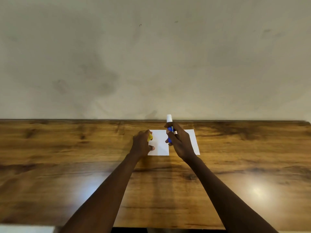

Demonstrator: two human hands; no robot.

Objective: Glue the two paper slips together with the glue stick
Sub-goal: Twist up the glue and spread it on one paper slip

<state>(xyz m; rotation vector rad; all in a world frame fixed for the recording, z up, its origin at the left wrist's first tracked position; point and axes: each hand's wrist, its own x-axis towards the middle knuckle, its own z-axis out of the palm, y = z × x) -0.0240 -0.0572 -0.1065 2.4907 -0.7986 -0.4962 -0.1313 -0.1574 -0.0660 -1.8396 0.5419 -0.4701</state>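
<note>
Right hand (180, 142) wrapped around upright glue stick (170, 130), left hand (142, 143) closed on yellow cap (150, 137), thumb touching left of 2 paper slips (159, 143)

glue stick (170, 130) blue, white tip up (uncapped), upright | 2 white paper slips (159, 143) flat, side by side

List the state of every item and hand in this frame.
Glue stick: uncapped, held upright in the right hand, white tip up.
Yellow cap: off, in the grip of the left hand.
Left paper slip: flat on the table, left fingertip on it.
Right paper slip: flat, partly hidden by the right hand.
</note>
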